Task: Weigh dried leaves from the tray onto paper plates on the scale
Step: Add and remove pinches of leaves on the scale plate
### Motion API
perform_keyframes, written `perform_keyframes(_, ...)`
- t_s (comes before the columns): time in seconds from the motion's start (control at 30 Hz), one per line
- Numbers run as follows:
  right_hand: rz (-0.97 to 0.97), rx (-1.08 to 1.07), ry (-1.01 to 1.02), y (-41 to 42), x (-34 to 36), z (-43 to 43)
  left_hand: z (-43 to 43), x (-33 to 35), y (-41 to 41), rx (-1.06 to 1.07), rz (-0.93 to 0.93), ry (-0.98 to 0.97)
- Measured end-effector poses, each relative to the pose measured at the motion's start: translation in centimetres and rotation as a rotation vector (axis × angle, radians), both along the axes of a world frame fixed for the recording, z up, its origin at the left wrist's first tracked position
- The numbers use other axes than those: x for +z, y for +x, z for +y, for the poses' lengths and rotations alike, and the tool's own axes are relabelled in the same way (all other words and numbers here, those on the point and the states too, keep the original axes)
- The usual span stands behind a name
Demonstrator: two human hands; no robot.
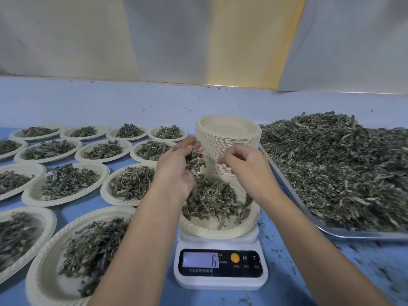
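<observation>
Handling: dried leaves look featherlight, brittle and tangled. Judged best taken in loose pinches off the heap's top.
Look: dark grey-green, curled, stalky.
Where: piled on paper plate on scale; bulk on tray.
Left hand grips a clump above the plate. Right hand has curled fingers; contents unclear.

Forearms, left hand, right hand: seemingly all bare.

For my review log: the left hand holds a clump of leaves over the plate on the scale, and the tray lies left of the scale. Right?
No: the head view shows the tray right of the scale. The left hand does hold a clump of leaves over the plate on the scale.
</observation>
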State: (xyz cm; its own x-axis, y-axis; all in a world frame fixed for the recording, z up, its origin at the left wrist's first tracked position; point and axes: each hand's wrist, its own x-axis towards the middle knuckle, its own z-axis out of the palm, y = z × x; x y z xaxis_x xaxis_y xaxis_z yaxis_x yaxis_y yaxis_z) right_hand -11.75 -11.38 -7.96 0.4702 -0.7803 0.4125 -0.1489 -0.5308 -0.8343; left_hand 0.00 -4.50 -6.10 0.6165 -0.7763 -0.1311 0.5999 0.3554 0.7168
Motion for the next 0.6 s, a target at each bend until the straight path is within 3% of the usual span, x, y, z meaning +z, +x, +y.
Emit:
perform_keyframes(0.2, -0.099, 0.155, 0.029, 0.7, -0.2, 0.7, 0.0, 0.2, -1.3, -0.085, -0.121, 0.065)
perform_keyframes(0.6, -0.180, 0.096, 0.032, 0.6, -0.2, 0.2, -0.4, -0.2, -1.3, -0.074, -0.160, 0.080)
